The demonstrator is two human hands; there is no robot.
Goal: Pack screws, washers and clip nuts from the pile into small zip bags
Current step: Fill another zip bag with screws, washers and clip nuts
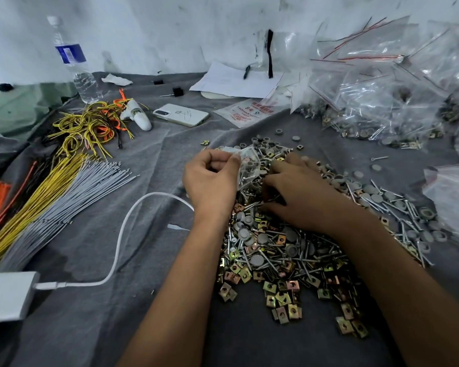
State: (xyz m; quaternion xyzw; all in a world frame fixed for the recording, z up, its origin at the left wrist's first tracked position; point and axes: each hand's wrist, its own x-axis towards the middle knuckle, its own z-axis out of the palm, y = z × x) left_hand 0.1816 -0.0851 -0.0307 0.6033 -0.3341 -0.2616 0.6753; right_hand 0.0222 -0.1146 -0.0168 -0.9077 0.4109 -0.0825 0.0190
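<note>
A big pile of screws, grey washers and brass clip nuts (284, 250) lies on the grey cloth in front of me. My left hand (210, 181) pinches a small clear zip bag (245, 165) above the pile's far end; a few screws and washers show inside it. My right hand (300, 192) rests palm down on the pile just right of the bag, fingers curled around screws (269, 201). A heap of filled zip bags (392, 96) is stacked at the back right.
Bundles of yellow, grey and orange cable ties (45, 207) lie at the left. A white cable (122, 231) runs from a grey box (8, 292). A phone (180, 114), water bottle (73, 59), papers (233, 80) and a pack of empty bags (249, 111) sit farther back.
</note>
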